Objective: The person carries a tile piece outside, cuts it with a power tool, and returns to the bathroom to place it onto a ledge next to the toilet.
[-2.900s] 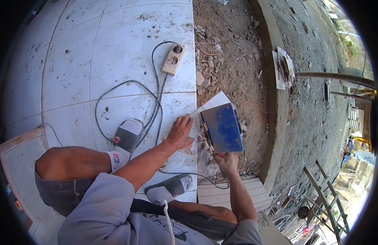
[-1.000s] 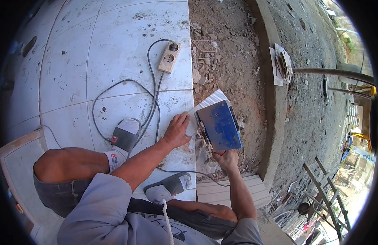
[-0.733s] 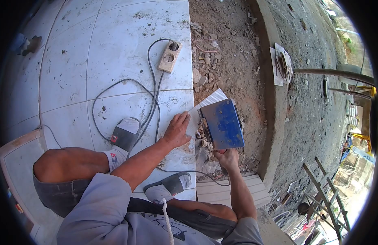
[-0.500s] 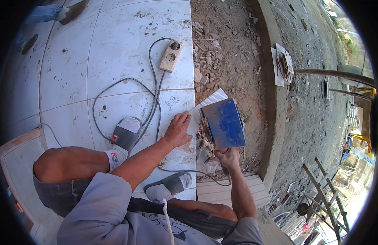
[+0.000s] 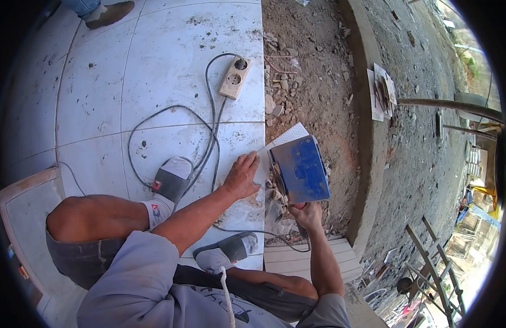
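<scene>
My right hand (image 5: 306, 215) is wrapped around the red grip of a corded power cutter with a blue base plate (image 5: 303, 169). The cutter is over the rubble beside the floor's edge. Beneath it a pale tile (image 5: 292, 134) with a fine honeycomb pattern sticks out at the upper side. My left hand (image 5: 242, 176) grips that tile near the floor's edge, fingers bent and thumb pointing toward the cutter. The cutter's blade and its contact with the tile are hidden.
A socket strip (image 5: 234, 79) with a looped black cable (image 5: 179, 107) lies on the white tiled floor (image 5: 171, 65). Rubble (image 5: 280, 95) fills the strip up to a concrete curb (image 5: 369, 136). Another person's shoe (image 5: 110, 15) is at upper left. Stacked tile pieces (image 5: 380, 93) lie beyond the curb.
The view has shifted slightly, so most things appear a little further right. The other person's foot has moved. Both hands keep their hold on tile and cutter.
</scene>
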### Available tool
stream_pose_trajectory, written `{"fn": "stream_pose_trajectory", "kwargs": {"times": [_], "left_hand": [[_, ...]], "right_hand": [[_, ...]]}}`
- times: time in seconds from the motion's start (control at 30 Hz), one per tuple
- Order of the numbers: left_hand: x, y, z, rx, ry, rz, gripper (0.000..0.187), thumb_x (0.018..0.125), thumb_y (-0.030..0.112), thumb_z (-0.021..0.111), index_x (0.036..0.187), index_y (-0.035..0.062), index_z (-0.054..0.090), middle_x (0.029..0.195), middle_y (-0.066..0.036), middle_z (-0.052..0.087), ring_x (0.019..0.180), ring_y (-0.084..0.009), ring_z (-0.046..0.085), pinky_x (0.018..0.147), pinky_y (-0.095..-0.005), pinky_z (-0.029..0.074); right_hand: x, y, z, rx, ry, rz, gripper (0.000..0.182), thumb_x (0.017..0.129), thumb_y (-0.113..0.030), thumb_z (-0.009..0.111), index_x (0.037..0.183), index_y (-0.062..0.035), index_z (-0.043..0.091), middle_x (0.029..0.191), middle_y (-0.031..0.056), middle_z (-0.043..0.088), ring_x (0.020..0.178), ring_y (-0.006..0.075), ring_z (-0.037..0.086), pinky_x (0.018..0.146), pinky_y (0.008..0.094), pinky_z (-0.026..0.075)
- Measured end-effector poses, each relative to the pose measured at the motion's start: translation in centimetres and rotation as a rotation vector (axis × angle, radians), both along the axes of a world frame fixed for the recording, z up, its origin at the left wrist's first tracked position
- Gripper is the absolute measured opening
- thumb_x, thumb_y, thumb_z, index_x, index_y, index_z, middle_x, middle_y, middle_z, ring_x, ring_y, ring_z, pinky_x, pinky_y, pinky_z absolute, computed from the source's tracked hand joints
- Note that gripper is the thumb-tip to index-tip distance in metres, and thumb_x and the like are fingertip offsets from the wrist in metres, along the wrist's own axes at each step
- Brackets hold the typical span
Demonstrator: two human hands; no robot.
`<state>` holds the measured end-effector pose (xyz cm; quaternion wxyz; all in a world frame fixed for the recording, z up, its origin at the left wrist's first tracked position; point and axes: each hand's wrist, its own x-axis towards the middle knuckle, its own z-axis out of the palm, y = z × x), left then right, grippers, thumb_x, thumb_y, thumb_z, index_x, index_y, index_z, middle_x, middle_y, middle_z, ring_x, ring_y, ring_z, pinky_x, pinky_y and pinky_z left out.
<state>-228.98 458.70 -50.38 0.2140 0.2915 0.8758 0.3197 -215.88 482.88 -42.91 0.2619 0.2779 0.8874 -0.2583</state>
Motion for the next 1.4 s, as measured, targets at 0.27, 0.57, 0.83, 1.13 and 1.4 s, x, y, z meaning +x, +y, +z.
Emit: {"fn": "stream_pose_trajectory", "kwargs": {"times": [0.27,0.57,0.83,1.13,1.4], "left_hand": [[0.0,-0.1,-0.1,0.008,0.000,0.002,0.091,0.067,0.028,0.082,0.141,-0.0087,0.043,0.152,-0.022,0.035,0.134,-0.0391,0.036,0.114,-0.0436,0.034],[0.1,-0.1,-0.5,0.011,0.018,-0.002,0.091,0.065,0.028,0.083,0.140,-0.0099,0.045,0.151,-0.022,0.036,0.134,-0.0382,0.036,0.114,-0.0431,0.035],[0.1,-0.1,-0.2,0.015,0.032,-0.003,0.092,0.065,0.027,0.083,0.139,-0.0103,0.045,0.151,-0.023,0.036,0.134,-0.0380,0.037,0.113,-0.0431,0.035],[0.1,0.0,-0.2,0.023,0.036,0.004,0.091,0.065,0.027,0.083,0.138,-0.0102,0.046,0.150,-0.022,0.037,0.133,-0.0382,0.038,0.113,-0.0428,0.035],[0.0,-0.1,-0.1,0.017,0.024,0.000,0.090,0.066,0.028,0.082,0.139,-0.0101,0.045,0.151,-0.022,0.036,0.134,-0.0381,0.037,0.114,-0.0426,0.035]], "right_hand": [[-0.5,-0.3,1.0,-0.003,-0.009,-0.018,0.058,0.066,-0.039,0.080,0.110,-0.0041,0.068,0.101,0.0216,0.071,0.097,0.0388,0.069,0.087,0.0452,0.053],[0.0,0.0,0.6,0.017,0.000,-0.005,0.056,0.065,-0.038,0.080,0.108,-0.0046,0.069,0.098,0.0222,0.072,0.094,0.0391,0.069,0.085,0.0457,0.054],[0.1,0.0,0.6,0.026,0.027,-0.010,0.052,0.063,-0.034,0.082,0.103,-0.0025,0.070,0.096,0.0207,0.072,0.092,0.0372,0.070,0.084,0.0440,0.054],[0.5,0.1,0.4,-0.032,-0.010,-0.005,0.069,0.067,-0.040,0.081,0.123,-0.0062,0.061,0.105,0.0230,0.070,0.100,0.0417,0.067,0.089,0.0469,0.053],[-0.1,0.2,0.2,0.004,-0.026,-0.013,0.065,0.066,-0.039,0.080,0.120,-0.0060,0.063,0.105,0.0224,0.071,0.100,0.0408,0.068,0.090,0.0464,0.052]]}}
